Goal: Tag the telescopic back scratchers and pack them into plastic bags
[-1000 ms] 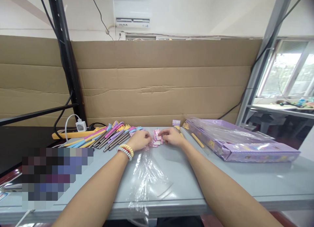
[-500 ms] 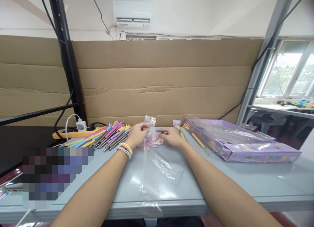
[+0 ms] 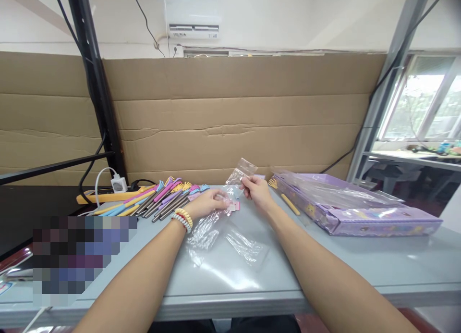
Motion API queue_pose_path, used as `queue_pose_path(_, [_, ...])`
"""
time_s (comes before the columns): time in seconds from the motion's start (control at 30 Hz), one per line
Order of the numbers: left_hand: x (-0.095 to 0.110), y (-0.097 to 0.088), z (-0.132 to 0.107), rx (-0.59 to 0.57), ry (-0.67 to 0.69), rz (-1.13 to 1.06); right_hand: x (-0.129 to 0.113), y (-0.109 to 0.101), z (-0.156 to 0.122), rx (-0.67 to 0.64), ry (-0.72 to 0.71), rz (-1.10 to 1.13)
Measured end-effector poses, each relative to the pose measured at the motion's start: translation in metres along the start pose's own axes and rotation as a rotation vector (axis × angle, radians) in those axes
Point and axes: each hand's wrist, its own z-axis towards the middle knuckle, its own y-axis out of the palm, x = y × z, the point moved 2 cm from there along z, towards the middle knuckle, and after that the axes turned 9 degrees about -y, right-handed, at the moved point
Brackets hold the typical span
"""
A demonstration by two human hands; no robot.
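Note:
Pinched by its top end, a clear plastic bag (image 3: 242,171) hangs from my right hand (image 3: 257,191) and trails down toward my left hand. My left hand (image 3: 211,203) is low over the table, its thumb and fingers closed at a small pink card (image 3: 235,206) with a white patch. Clear film also shows around and below the left fingers. Another flat clear bag (image 3: 247,244) lies on the table in front of the hands. Left of my left hand is a pile of fork-ended sticks (image 3: 163,198) with coloured handles and metal shafts.
A purple box (image 3: 385,223) with clear bags (image 3: 324,191) on top stands at the right. Beside it lies a yellow fork-ended stick (image 3: 290,204). Behind the grey table (image 3: 324,265) rises a cardboard panel (image 3: 234,107). A white charger (image 3: 118,184) sits back left.
My right hand has taken the bag's top end and raised it slightly to the right. The left hand has moved lower, to the pink card. The bag's lower part has swung left.

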Motion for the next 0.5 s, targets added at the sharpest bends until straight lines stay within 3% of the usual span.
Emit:
queue_pose_path(0.17, [-0.004, 0.002, 0.001, -0.073, -0.011, 0.081, 0.002, -0.013, 0.006, 0.195, 0.002, -0.01])
queue_pose_path(0.27, [-0.011, 0.0, 0.006, -0.054, -0.005, 0.044, 0.0, -0.014, 0.006, 0.208, 0.022, 0.015])
queue_pose_path(0.37, [-0.014, -0.003, 0.01, 0.015, 0.028, 0.067, -0.001, -0.01, 0.003, 0.046, 0.069, 0.014])
queue_pose_path(0.5, [-0.011, -0.003, 0.011, 0.055, 0.08, 0.09, -0.002, 0.002, -0.006, -0.324, 0.134, -0.02])
